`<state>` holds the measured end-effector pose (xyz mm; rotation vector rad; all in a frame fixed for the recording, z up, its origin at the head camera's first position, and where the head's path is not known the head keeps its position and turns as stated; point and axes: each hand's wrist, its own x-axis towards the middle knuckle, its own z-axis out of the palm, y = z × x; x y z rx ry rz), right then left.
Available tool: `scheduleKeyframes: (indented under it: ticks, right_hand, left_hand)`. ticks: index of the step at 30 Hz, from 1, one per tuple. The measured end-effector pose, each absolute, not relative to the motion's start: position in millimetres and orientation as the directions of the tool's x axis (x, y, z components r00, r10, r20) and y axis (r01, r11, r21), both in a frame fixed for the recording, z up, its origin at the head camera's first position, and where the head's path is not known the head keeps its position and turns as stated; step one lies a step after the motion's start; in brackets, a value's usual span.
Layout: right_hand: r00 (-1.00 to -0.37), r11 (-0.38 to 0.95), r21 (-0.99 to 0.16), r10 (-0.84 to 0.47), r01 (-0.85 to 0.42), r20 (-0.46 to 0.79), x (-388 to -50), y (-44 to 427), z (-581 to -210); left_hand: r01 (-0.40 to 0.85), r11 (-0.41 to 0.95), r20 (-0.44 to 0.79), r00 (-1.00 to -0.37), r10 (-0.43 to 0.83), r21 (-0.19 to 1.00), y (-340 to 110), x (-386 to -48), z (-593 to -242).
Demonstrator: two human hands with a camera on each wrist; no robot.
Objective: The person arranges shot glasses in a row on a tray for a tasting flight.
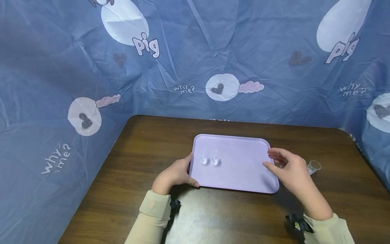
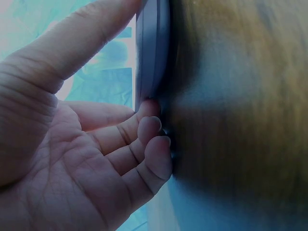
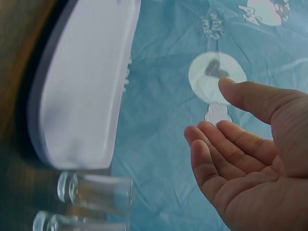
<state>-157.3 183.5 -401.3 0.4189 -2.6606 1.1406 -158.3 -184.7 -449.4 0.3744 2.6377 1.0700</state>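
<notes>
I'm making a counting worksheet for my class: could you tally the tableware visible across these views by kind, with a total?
Small clear round cups: 4
Pale-purple rectangular tray: 1
Total: 5

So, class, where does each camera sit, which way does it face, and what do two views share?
Head: on the head, facing forward and down at the tray; both sleeves, left fingers and right fingers show.
Left wrist: on that wrist, facing the tray's edge and table; left fingers show.
Right wrist: on that wrist, facing the tray and clear cups; right fingers show.
Shared: head and right-wrist views both show the tray and patterned backdrop.
</notes>
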Motion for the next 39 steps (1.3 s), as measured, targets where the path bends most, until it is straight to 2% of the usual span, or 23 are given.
scheduleKeyframes:
  ticks: [5, 12, 24, 34, 39]
  right_hand:
    - [-0.947, 0.652, -0.695, -0.129, -0.304, 0.294, -152.2, 199.4, -398.9]
    - [-0.948, 0.703, -0.655, -0.092, -0.279, 0.305, -147.2, 214.7, -402.5]
    - [-0.957, 0.722, -0.655, -0.031, -0.222, 0.290, -138.8, 241.0, -409.0]
    - [-0.954, 0.734, -0.643, -0.022, -0.219, 0.299, -134.4, 257.0, -414.8]
    - [-0.968, 0.758, -0.625, -0.031, -0.186, 0.251, -132.9, 261.6, -417.9]
  left_hand:
    - [0.133, 0.694, -0.154, -0.929, 0.336, 0.708, -184.6, -157.4, -449.0]
    - [0.143, 0.697, -0.145, -0.930, 0.337, 0.703, -184.8, -158.0, -448.2]
    - [0.140, 0.703, -0.154, -0.929, 0.338, 0.697, -185.2, -156.7, -448.3]
    - [0.140, 0.700, -0.152, -0.929, 0.339, 0.700, -184.4, -156.4, -447.4]
    - [0.139, 0.700, -0.154, -0.928, 0.338, 0.701, -184.7, -157.1, -446.1]
